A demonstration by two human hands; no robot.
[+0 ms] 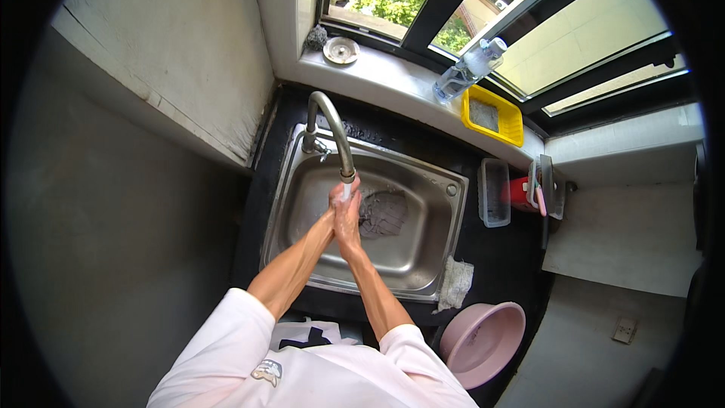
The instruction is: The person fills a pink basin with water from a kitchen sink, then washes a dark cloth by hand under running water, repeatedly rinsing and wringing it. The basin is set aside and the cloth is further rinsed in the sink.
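Observation:
My left hand (333, 199) and my right hand (348, 228) are pressed together, palm to palm, beneath the spout of a curved metal faucet (335, 119). Water (346, 191) runs from the spout onto them. Both are wet, and the fingers overlap so that their exact pose is hidden. No object shows between them. They are over the stainless steel sink (422, 243), left of its middle. To their right, a grey, creased, sheet-like piece (386, 214) lies on the bottom of the basin; its material is unclear.
A folded pale cloth (455, 283) hangs at the sink's right corner, near a pink plastic basin (484, 343). Clear plastic container (494, 192) and red container (520, 194) stand right. The windowsill holds a bottle (461, 73), yellow basket (512, 124), small dish (341, 50) and steel-wool scourer (316, 38).

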